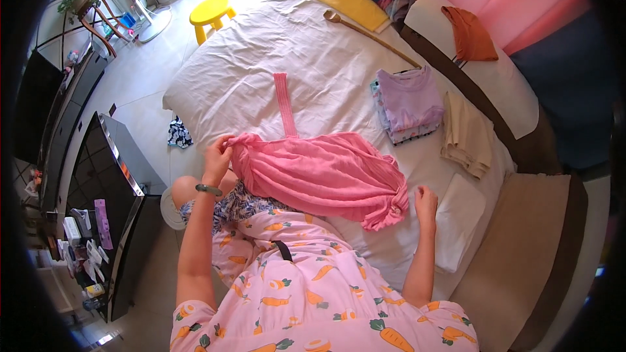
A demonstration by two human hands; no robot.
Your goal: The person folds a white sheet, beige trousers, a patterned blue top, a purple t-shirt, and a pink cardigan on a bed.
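Observation:
A crumpled pink garment (319,173) with ribbed edges lies across the bed in front of me and over the edge of my lap. From its upper edge a ribbed pink strap (283,105) stretches away flat on the sheet. My left hand (218,156) pinches the garment's left end between thumb and fingers. Just past its right end, my right hand (426,203) is apart from the cloth, fingers curled in, with nothing visible in them. A folded white cloth (459,221) lies next to that hand.
Folded lilac clothes (411,98) and beige trousers (466,132) lie at the right. Beyond them are a long wooden stick (372,36) and a yellow folded cloth (349,0). Left of the bed stand a yellow stool (212,13) and a dark glossy table (107,189).

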